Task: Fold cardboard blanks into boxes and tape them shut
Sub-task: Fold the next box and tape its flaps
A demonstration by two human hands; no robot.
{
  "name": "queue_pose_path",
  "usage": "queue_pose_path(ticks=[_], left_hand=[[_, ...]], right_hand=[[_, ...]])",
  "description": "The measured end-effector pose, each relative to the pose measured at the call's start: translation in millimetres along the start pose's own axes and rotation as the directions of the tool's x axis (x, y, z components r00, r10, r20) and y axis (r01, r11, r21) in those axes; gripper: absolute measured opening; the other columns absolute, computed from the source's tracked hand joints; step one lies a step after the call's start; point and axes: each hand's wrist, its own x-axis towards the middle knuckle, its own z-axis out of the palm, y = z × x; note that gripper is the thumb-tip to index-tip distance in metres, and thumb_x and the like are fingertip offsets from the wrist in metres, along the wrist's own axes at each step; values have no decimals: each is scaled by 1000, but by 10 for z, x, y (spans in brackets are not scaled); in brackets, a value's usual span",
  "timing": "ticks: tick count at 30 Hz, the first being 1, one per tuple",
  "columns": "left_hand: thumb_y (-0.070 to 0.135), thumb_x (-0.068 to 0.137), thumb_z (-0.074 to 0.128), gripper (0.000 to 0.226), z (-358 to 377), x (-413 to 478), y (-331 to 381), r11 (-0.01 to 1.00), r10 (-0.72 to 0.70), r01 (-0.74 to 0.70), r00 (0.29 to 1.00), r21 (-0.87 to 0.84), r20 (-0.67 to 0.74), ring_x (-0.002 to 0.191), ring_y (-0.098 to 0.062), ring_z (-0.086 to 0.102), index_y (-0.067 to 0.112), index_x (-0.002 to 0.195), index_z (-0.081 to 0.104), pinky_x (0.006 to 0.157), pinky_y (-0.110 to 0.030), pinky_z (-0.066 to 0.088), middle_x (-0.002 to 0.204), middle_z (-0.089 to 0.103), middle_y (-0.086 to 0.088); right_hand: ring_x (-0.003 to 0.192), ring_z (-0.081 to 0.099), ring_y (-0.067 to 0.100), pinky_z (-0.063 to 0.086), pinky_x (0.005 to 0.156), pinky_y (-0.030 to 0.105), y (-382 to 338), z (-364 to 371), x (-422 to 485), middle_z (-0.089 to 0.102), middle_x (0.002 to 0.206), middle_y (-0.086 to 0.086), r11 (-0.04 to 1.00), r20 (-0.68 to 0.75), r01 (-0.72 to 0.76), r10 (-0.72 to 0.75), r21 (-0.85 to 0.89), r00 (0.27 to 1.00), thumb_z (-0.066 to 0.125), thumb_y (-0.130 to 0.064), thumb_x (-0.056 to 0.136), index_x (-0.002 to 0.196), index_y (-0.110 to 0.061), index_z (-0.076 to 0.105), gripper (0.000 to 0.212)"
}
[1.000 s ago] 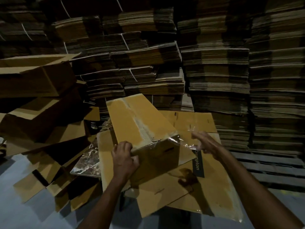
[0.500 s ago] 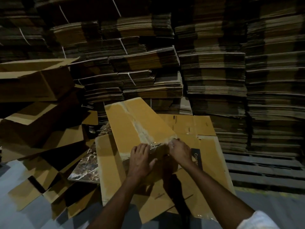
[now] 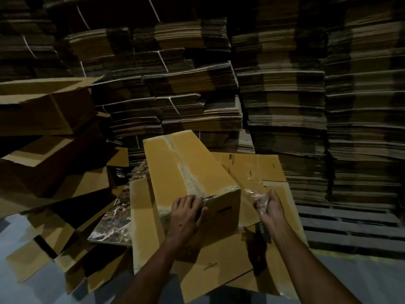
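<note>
Cardboard box (image 3: 188, 170), closed flaps, worn clear tape (image 3: 190, 182) along centre seam

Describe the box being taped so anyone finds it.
Before the wall of stacked flat cardboard lie flattened sheets. On them stands one closed box, the left hand on its near top edge, the right hand holding clear tape. Unlike the open boxes at left, a pale strip runs along its top.
</note>
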Motion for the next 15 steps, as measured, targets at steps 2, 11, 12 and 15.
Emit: queue_pose_path(ticks=[2, 11, 12, 15], left_hand=[[38, 101, 49, 27, -2, -12, -31, 998, 53, -52, 998, 24, -32, 100, -22, 55, 21, 119, 59, 92, -39, 43, 113, 60, -3], [29, 103, 52, 16, -67, 31, 23, 990, 8, -22, 995, -140, -100, 98, -21, 58, 18, 108, 64, 89, -39, 41, 107, 66, 0], [28, 104, 53, 16, -69, 50, 46, 986, -8, -8, 996, -168, -90, 96, -19, 57, 18, 106, 65, 88, -38, 41, 104, 66, 1], [26, 104, 54, 14, -54, 81, 78, 967, -44, 26, 997, -253, -64, 91, -18, 55, 16, 102, 64, 89, -36, 40, 97, 61, 3]], right_hand=[[49, 48, 7, 38, 36, 16, 56, 40, 16, 62, 87, 7, 999, -2, -44, 44, 6, 999, 57, -23, 97, 100, -7, 59, 17], [76, 66, 22, 59, 68, 41, -3, 164, -257, 67, 92, 5, 471, 84, 335, -477, -816, 875, 59, -60, 89, 109, -17, 61, 47], [74, 64, 19, 58, 63, 38, -6, 255, -388, 65, 90, 2, 320, 187, 394, -523, -862, 832, 65, -51, 90, 111, -18, 54, 41], [72, 58, 13, 49, 57, 29, 108, 524, -560, 55, 89, -4, -63, 546, 582, -439, -811, 714, 71, -33, 92, 110, -24, 40, 38]])
